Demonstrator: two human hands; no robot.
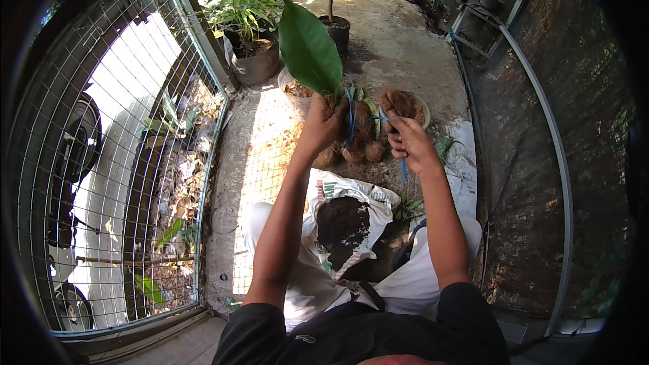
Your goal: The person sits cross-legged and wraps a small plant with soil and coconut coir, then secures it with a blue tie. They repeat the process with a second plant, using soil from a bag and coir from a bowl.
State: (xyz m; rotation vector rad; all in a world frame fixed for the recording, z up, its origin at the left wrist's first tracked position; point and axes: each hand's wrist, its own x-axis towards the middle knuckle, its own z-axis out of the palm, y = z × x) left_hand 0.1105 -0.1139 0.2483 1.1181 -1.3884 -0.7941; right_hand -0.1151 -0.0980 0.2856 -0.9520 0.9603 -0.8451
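My left hand (324, 124) grips the base of a plant cutting with one large green leaf (310, 50), where brown fibre wraps the stem. Blue plastic twine (351, 116) loops beside this hand and runs across to my right hand (409, 139), whose fingers are closed on it; a loose end hangs below. Just beyond the right fingers is a tuft of coconut fibre (398, 102); whether they touch it is unclear. Several fibre-wrapped balls (361, 134) lie on the ground between and below the hands. An open white sack (380, 197) with dark soil (342, 223) lies between my legs.
A clear plastic tub (286, 81) and a round bowl (425, 111) stand behind the hands. Farther off are a potted fan palm (253, 63) and a small potted tree (337, 33). Wire mesh fencing (116, 162) borders the left, a dark net screen (527, 172) the right.
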